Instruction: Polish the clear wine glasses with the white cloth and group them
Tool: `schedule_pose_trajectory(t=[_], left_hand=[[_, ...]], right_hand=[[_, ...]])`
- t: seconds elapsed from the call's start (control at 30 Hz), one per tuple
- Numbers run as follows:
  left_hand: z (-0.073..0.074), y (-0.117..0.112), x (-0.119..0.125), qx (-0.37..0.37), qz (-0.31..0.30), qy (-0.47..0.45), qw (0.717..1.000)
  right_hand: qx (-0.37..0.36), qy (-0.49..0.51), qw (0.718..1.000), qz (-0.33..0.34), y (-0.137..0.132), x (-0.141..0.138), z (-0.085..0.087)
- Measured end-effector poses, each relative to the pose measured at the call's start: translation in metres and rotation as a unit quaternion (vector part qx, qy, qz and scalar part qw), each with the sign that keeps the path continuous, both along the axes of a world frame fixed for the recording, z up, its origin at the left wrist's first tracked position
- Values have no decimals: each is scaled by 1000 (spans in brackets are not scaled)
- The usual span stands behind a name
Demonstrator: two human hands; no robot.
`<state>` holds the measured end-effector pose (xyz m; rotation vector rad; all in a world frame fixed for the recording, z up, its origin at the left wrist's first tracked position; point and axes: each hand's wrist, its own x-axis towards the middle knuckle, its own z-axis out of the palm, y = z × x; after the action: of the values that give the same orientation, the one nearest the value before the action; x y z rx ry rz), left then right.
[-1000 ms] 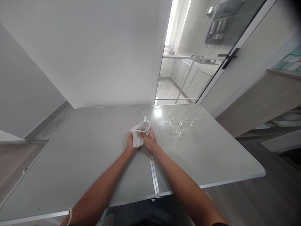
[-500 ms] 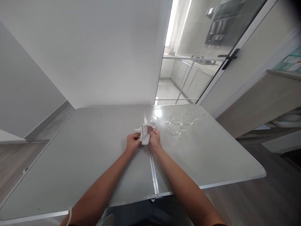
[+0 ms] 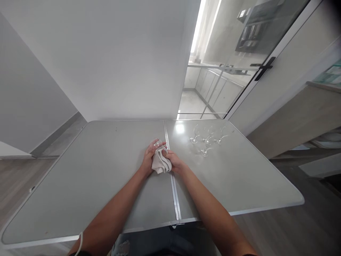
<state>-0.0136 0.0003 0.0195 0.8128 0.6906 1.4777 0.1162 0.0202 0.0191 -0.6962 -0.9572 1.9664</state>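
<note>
Over the middle seam of a grey folding table [image 3: 106,185], both my hands work on one clear stemmed glass [image 3: 157,143]. My left hand [image 3: 148,158] is wrapped round the glass, whose rim shows above my fingers. A white cloth [image 3: 160,163] is bunched against the glass, and my right hand [image 3: 173,162] is closed on that cloth. Most of the glass is hidden by the cloth and my fingers.
Several clear stemmed glasses [image 3: 206,139] stand in a group on the right half of the table, just beyond my right hand. A white wall rises behind the table. A glass door with a black handle [image 3: 263,67] stands at the back right.
The glass and cloth have shifted between my hands: my left hand now wraps the glass, and the cloth has dropped lower, bunched under my right hand. The camera tilted slightly.
</note>
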Motion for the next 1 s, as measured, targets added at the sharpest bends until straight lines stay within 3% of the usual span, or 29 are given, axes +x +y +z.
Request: schedule_pose_trajectory(t=[0.07, 0.13, 0.2, 0.27, 0.33, 0.43, 0.53, 0.63, 0.73, 0.77, 0.8, 0.9, 0.97, 1.0], left_hand=[[-2, 1, 0, 6, 29, 10, 1000], [-5, 4, 0, 20, 74, 28, 997], [-9, 7, 0, 36, 103, 38, 993], [-10, 8, 0, 48, 114, 36, 992], [-9, 6, -1, 42, 105, 28, 993], [-6, 2, -3, 18, 66, 14, 998], [-5, 2, -4, 12, 45, -4, 999], [-7, 6, -5, 22, 75, -3, 997], [-8, 9, -5, 36, 113, -2, 993], [-8, 10, -5, 35, 118, -5, 992], [-8, 10, -4, 32, 118, -8, 992], [-7, 10, -4, 14, 104, -17, 994], [-8, 10, -5, 14, 106, -25, 994], [-8, 11, -7, 18, 113, -31, 993]], right_hand=[[31, -50, 998, 20, 0, 1, 1], [122, -142, 982, -9, 1, 1, 0], [218, -253, 939, -86, 2, 0, -2], [258, -318, 902, -139, 2, -1, -4], [235, -288, 921, -119, 1, -1, -5], [109, -132, 985, 11, 1, 2, -2], [32, -58, 995, 73, 1, 5, 1], [146, -173, 974, -20, 0, 5, 2], [271, -314, 900, -131, 0, 2, -2], [285, -326, 890, -143, 1, 0, -4], [283, -318, 893, -144, 2, -1, -5], [198, -224, 944, -141, 7, -2, -10], [109, -152, 960, -207, 10, -1, -12], [72, -124, 953, -266, 12, 1, -12]])
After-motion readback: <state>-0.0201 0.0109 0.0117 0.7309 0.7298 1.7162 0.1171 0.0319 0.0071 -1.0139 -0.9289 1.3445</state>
